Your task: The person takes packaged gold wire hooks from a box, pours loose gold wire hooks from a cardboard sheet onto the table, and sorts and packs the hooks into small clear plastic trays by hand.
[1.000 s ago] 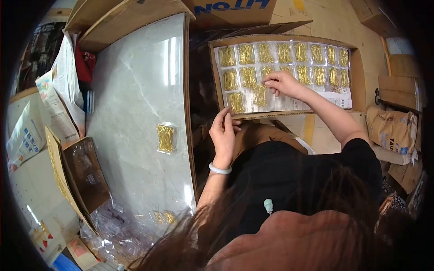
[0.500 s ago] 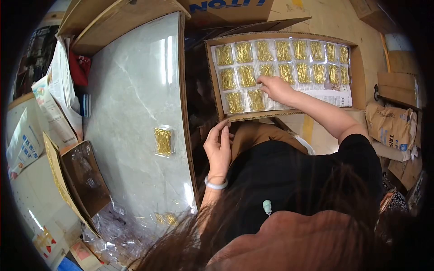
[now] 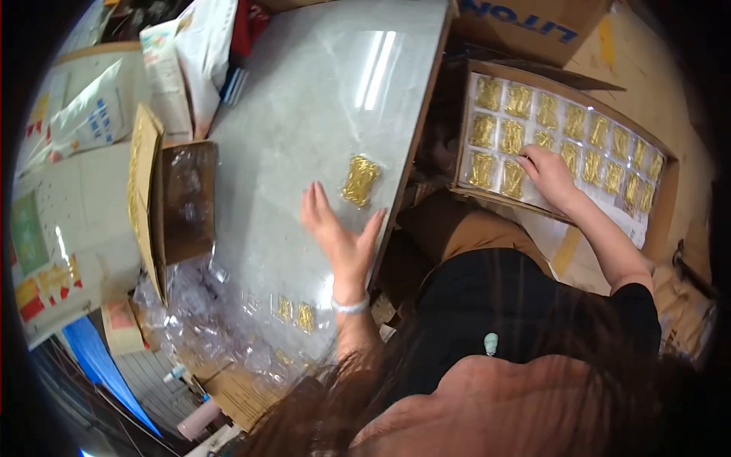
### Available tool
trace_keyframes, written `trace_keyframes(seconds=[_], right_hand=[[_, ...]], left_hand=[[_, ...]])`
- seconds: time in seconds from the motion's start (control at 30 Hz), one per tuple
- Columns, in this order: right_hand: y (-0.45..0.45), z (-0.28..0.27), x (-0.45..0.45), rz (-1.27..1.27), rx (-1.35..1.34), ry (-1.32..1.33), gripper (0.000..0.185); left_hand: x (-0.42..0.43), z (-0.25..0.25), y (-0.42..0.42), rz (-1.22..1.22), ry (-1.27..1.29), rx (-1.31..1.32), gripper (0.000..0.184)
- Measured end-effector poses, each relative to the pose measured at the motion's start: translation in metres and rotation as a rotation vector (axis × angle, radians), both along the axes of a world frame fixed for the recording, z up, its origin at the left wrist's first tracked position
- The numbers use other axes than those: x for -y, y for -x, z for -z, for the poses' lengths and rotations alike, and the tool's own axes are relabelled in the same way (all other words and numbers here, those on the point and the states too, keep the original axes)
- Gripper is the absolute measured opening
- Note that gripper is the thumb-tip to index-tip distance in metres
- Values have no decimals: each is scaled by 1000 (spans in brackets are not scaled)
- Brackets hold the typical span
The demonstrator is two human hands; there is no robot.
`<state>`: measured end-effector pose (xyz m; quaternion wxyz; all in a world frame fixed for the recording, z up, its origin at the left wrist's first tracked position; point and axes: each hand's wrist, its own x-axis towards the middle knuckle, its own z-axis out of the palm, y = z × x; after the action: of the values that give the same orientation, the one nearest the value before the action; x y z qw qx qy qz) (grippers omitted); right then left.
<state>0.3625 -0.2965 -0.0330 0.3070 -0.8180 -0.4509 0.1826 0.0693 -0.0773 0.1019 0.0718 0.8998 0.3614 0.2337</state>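
Observation:
My left hand point(image 3: 335, 240) is open over the grey tabletop, fingers spread and thumb apart, holding nothing. Just beyond its fingertips lies one clear pack of thin gold-coloured metal pieces point(image 3: 360, 181). My right hand point(image 3: 550, 177) reaches into a shallow cardboard box point(image 3: 670, 209) with its fingers bent down at the packs. What those fingertips pinch, if anything, is hidden. Rows of similar clear packs point(image 3: 518, 100) fill much of the box, over a newspaper sheet point(image 3: 620, 221). One gold pack point(image 3: 544, 139) shows right beside my right fingers.
A small open cardboard box point(image 3: 190, 202) holding clear plastic stands at the table's left. Below it spreads a heap of clear plastic packaging point(image 3: 205, 312), with small gold bundles point(image 3: 305, 316) beside it. A large carton point(image 3: 525, 30) stands behind the packs.
My view has turned left. My left hand has moved from the box's near edge onto the tabletop, and its fingers have spread. My right hand stays among the packs in the box.

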Motion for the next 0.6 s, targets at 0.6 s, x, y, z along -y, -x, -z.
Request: trace_keyframes(seconds=[0.6], right_hand=[[51,-83,-111,-91,-1118,-114,25]], left_hand=[[37,30,-61,108,187,63,95]])
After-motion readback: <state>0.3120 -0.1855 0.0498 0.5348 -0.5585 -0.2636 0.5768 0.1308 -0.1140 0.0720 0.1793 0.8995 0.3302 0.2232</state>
